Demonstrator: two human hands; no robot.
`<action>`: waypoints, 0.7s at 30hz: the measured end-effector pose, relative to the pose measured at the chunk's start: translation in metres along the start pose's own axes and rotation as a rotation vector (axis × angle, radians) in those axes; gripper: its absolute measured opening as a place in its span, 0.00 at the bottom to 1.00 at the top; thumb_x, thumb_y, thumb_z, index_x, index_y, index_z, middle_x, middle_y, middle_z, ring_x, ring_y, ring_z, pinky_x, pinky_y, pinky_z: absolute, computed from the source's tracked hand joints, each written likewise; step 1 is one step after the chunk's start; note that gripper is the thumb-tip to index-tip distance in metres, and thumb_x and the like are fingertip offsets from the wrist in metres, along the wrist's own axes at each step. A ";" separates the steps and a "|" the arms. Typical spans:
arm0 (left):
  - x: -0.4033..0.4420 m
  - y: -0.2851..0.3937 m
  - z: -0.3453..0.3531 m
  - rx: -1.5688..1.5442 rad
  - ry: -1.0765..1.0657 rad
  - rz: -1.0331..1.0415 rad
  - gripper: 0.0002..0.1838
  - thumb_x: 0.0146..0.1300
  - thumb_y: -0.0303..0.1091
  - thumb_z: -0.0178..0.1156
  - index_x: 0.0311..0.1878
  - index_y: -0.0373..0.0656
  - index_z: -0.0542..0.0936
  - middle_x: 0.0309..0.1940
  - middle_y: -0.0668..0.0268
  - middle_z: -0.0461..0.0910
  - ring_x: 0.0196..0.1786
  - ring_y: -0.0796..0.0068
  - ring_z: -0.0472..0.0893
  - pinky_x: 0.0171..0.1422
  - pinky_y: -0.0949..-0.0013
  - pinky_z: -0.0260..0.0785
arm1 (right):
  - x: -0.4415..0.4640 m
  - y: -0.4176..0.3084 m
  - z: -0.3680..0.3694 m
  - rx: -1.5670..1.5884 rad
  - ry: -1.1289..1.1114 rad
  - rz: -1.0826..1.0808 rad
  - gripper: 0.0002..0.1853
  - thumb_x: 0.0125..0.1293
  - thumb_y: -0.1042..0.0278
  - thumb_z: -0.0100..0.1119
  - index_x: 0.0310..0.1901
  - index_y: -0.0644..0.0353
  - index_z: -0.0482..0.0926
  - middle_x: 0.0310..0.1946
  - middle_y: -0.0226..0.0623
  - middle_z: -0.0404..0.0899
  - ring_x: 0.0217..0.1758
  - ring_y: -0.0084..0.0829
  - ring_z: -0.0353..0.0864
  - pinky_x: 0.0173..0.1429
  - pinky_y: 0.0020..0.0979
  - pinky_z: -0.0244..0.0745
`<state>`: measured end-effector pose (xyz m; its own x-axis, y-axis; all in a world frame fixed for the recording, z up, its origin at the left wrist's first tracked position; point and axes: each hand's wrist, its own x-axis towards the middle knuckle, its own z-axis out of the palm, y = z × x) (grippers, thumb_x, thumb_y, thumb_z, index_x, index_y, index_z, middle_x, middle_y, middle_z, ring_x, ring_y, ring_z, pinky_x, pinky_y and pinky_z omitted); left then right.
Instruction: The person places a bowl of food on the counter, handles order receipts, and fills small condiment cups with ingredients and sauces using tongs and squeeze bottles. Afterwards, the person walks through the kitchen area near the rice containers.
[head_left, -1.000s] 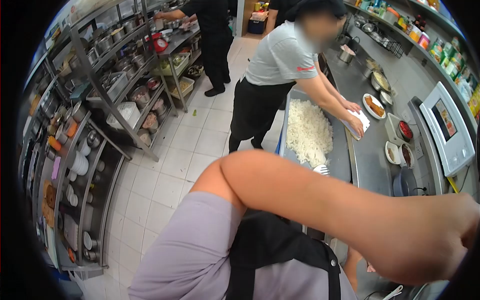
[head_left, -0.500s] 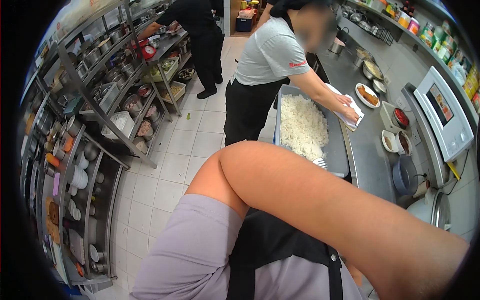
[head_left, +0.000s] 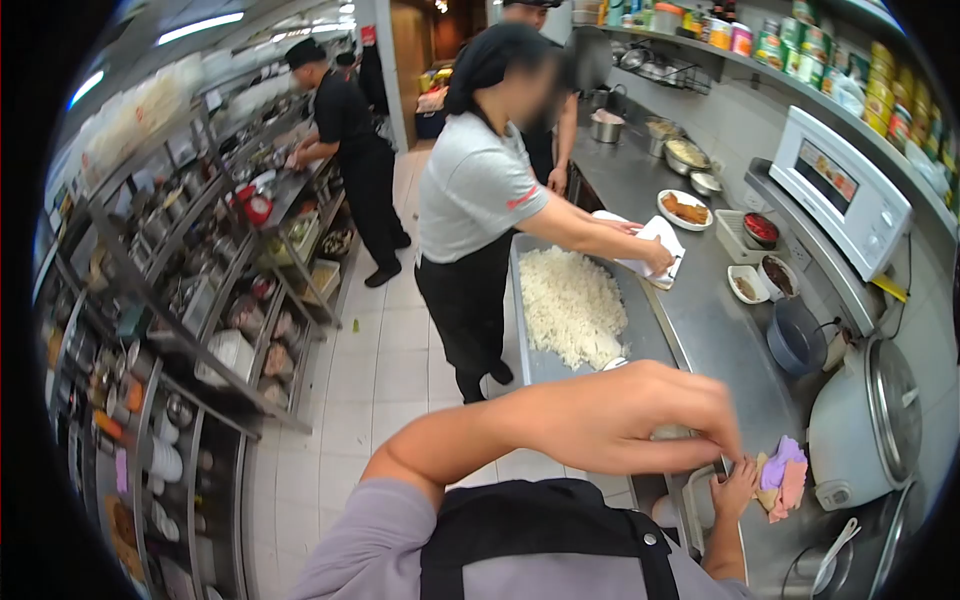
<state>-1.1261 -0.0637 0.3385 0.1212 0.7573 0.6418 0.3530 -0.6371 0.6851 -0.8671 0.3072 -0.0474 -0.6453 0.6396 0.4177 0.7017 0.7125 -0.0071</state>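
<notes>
My left hand (head_left: pixel 640 415) reaches across in front of me, above the near end of the rice tray and the counter edge. Its fingers curl down towards the thumb; the blurred fingertips hide whatever may be between them. Lower and to the right, my right hand (head_left: pixel 736 492) rests at the counter edge, thumb apart from the fingers. Its fingertips are right beside a bunch of purple, pink and beige cloths (head_left: pixel 785 475); whether they touch is unclear. A grey tray (head_left: pixel 648 318) holds cooked white rice (head_left: pixel 572 305), and a white utensil (head_left: pixel 615 364) is partly covered by my left hand.
A co-worker (head_left: pixel 480 190) in a grey shirt handles white folded sheets (head_left: pixel 655 255) over the steel counter (head_left: pixel 715 320). A plate of fried food (head_left: pixel 685 210), a blue-grey bowl (head_left: pixel 797 338) and a large rice cooker (head_left: pixel 865 430) stand there. Steel shelves (head_left: pixel 190 300) line the left side.
My left forearm, raised close to the camera before, has lowered, bringing the left hand into view. My right hand and the cloths now show. The view has tilted up; the co-worker still handles white sheets.
</notes>
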 end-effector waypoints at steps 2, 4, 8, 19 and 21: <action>-0.017 -0.013 -0.007 0.005 0.002 -0.073 0.08 0.66 0.21 0.56 0.46 0.37 0.82 0.42 0.59 0.83 0.47 0.63 0.81 0.52 0.67 0.71 | 0.001 -0.005 -0.007 0.043 0.010 -0.002 0.36 0.43 0.60 0.69 0.57 0.59 0.71 0.62 0.47 0.68 0.70 0.48 0.63 0.75 0.49 0.53; -0.029 -0.025 -0.011 0.008 0.158 -0.180 0.08 0.69 0.26 0.56 0.46 0.37 0.81 0.42 0.61 0.82 0.47 0.69 0.81 0.52 0.68 0.71 | 0.002 -0.010 -0.015 0.069 -0.004 0.026 0.36 0.43 0.61 0.69 0.58 0.59 0.71 0.62 0.46 0.68 0.70 0.48 0.62 0.75 0.49 0.52; -0.041 -0.040 -0.016 -0.088 0.288 -0.247 0.08 0.69 0.25 0.55 0.46 0.34 0.81 0.42 0.60 0.82 0.47 0.72 0.80 0.53 0.70 0.71 | 0.003 -0.012 -0.021 0.123 -0.040 0.065 0.38 0.42 0.64 0.70 0.59 0.59 0.69 0.63 0.45 0.66 0.71 0.49 0.60 0.76 0.51 0.51; -0.038 -0.162 -0.020 -0.379 0.440 -0.370 0.06 0.66 0.31 0.48 0.33 0.41 0.71 0.35 0.58 0.79 0.42 0.68 0.77 0.55 0.63 0.68 | 0.011 -0.010 -0.021 0.071 -0.026 0.067 0.36 0.41 0.59 0.69 0.56 0.57 0.71 0.60 0.44 0.67 0.68 0.48 0.62 0.72 0.54 0.53; -0.048 -0.215 -0.011 -0.497 0.494 -0.407 0.08 0.62 0.32 0.47 0.27 0.42 0.68 0.25 0.61 0.72 0.31 0.67 0.75 0.47 0.60 0.72 | 0.008 -0.010 -0.020 0.081 -0.010 0.041 0.36 0.41 0.58 0.69 0.56 0.56 0.71 0.61 0.43 0.67 0.69 0.48 0.62 0.72 0.54 0.52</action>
<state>-1.2175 0.0352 0.1643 -0.3925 0.8668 0.3075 -0.1868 -0.4025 0.8962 -0.8728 0.2992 -0.0260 -0.6194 0.6717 0.4064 0.7014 0.7060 -0.0977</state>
